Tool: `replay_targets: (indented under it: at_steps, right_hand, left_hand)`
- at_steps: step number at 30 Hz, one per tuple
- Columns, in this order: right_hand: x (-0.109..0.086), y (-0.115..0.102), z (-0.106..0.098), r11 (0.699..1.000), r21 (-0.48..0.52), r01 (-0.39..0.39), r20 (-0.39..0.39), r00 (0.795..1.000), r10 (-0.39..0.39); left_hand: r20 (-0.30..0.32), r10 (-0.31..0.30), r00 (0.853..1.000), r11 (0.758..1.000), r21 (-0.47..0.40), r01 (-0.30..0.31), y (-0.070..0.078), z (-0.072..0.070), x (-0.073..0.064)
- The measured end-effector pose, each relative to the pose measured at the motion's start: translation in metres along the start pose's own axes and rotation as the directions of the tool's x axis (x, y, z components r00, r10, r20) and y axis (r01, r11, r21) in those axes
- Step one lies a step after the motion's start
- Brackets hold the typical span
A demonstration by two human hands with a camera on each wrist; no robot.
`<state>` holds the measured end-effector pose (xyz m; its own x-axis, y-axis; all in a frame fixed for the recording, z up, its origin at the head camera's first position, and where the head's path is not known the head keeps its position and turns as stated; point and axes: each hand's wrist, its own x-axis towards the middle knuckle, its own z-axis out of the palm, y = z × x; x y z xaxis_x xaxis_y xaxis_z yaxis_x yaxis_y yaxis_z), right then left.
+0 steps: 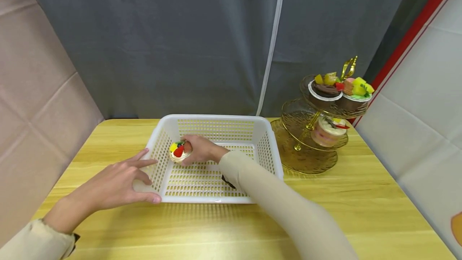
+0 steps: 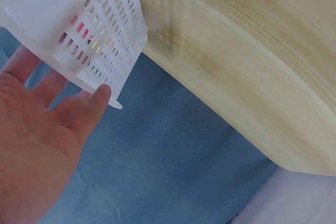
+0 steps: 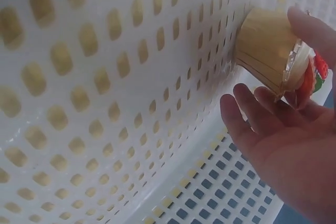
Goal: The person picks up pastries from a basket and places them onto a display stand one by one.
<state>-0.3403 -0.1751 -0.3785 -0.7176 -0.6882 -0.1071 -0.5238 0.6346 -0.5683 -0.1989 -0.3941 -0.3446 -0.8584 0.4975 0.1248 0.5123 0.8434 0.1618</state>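
Note:
A white perforated plastic basket (image 1: 220, 200) sits on the wooden table. Inside it, near the left wall, my right hand (image 1: 203, 148) holds a fruit-topped cupcake (image 1: 177, 154) between thumb and fingers. In the right wrist view the cupcake's tan pleated cup (image 3: 265, 48) is tilted beside the basket wall, its topping partly hidden by the hand. My left hand (image 1: 120, 181) rests at the basket's left rim and near corner, fingers spread and fairly straight. Red and yellow topping shows through the basket's slots in the left wrist view.
Right of the basket stands a three-tiered amber cake stand (image 1: 304, 166) with gold trim. Its top tier bears a chocolate cupcake (image 1: 325, 90) and a green-topped cupcake (image 1: 355, 98); a layered dessert (image 1: 326, 132) sits on the middle tier. A grey curtain (image 1: 162, 51) hangs behind the table.

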Motion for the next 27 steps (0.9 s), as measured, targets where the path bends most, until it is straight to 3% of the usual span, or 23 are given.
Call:
replay_targets:
  at_steps: [14, 27]
  right_hand:
    - [-0.005, -0.001, 0.000, 0.996, 0.074, -0.041, -0.066, 0.997, 0.046]
    - [-0.016, -0.014, -0.012, 0.994, 0.094, 0.052, -0.119, 0.992, -0.041]
  left_hand:
    - [0.005, -0.003, 1.000, 1.000, 0.007, 0.003, 0.001, -0.001, 0.001]
    - [0.020, -0.028, 0.999, 1.000, -0.001, 0.028, 0.002, -0.003, -0.001]
